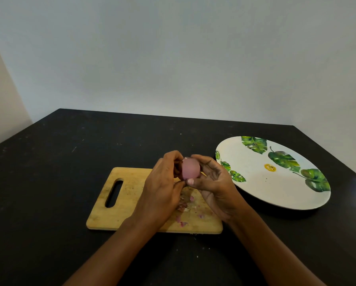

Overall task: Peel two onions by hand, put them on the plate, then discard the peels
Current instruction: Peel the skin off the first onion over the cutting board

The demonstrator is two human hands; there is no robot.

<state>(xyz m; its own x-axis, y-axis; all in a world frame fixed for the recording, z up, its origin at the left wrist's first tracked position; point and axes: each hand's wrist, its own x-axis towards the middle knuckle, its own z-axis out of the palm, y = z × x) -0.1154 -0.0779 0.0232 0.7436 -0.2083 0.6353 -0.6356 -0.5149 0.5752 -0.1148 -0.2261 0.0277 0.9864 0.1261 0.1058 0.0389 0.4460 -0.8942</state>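
The black table (59, 162) ends at a far edge against the pale wall (173, 58), with broad dark surface showing at frame left. At lower centre lies the wooden cutting board (127, 195), its handle slot to the left, with pink peels (183, 205) scattered on it. Above the board, the left hand (162, 190) and right hand (216, 186) both curl around a pale purple onion (190, 169), gripping it between them. The leaf-printed plate (255, 182) sits apart at the right, near the table's right edge.
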